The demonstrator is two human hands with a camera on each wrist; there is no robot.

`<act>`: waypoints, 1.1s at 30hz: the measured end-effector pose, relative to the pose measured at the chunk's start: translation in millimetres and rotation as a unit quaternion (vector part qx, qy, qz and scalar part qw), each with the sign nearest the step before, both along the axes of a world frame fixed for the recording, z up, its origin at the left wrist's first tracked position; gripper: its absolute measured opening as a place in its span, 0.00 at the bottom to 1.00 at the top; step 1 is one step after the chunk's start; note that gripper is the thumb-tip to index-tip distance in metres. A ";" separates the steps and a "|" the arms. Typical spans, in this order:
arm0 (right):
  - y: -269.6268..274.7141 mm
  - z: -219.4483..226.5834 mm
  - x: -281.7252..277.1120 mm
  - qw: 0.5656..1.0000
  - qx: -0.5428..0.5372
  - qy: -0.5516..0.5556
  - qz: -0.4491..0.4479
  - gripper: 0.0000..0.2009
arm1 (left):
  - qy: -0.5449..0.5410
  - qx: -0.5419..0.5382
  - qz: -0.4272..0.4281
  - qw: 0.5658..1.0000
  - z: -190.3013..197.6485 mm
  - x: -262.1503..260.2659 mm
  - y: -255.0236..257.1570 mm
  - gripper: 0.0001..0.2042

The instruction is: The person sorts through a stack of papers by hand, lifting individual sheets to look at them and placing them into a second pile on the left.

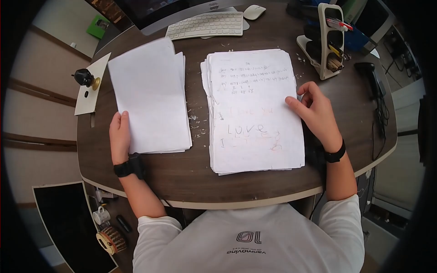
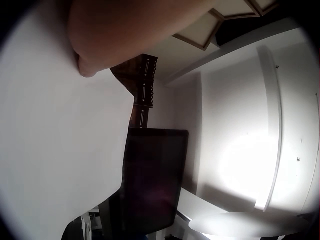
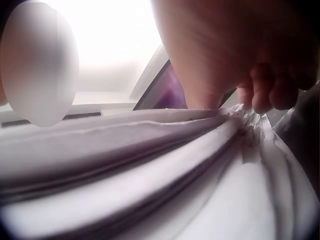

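In the head view my left hand (image 1: 119,136) pinches a blank white sheet of paper (image 1: 145,91) by its left edge, tilted above more blank sheets (image 1: 181,113). The same sheet (image 2: 60,145) fills the left side of the left wrist view. To the right lies a thick stack of paper (image 1: 255,157), its top page bearing handwritten sums and the words "I love you". My right hand (image 1: 316,111) grips this stack's right edge, thumb on the top page and fingers curled at the side. The right wrist view shows the layered page edges (image 3: 150,175) close below the fingers.
Behind the papers are a white keyboard (image 1: 205,26), a mouse (image 1: 254,12) and a monitor (image 1: 182,9). A pen holder (image 1: 324,45) and a black corded scanner (image 1: 371,77) stand at the right. Paper scraps (image 1: 196,123) lie between the stacks. A dark figurine (image 1: 84,77) stands left.
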State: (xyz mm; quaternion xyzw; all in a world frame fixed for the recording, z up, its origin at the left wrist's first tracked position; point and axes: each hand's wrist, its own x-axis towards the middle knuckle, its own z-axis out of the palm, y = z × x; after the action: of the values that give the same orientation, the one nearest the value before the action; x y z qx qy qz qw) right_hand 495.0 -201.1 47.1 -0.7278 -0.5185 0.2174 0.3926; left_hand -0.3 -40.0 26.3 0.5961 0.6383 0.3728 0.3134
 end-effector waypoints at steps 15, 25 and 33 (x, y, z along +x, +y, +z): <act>0.6 -8.4 3.4 0.999 0.005 0.002 0.048 0.18 | 0.146 0.020 0.003 0.989 -16.6 6.5 9.0 0.14; -2.1 1.2 4.6 0.999 0.026 0.024 0.013 0.12 | 0.237 0.143 0.045 0.960 -6.4 16.3 0.9 0.15; -9.0 4.9 -16.5 0.928 0.154 0.334 0.060 0.07 | -0.015 0.121 -0.232 0.965 24.5 119.1 -69.2 0.10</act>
State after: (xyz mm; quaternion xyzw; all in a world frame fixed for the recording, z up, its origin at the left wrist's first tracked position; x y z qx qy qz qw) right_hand 478.5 -210.1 52.1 -0.5115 -0.4269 0.3888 0.6364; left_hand 118.8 -109.2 50.8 0.7560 0.4276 0.3733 0.3260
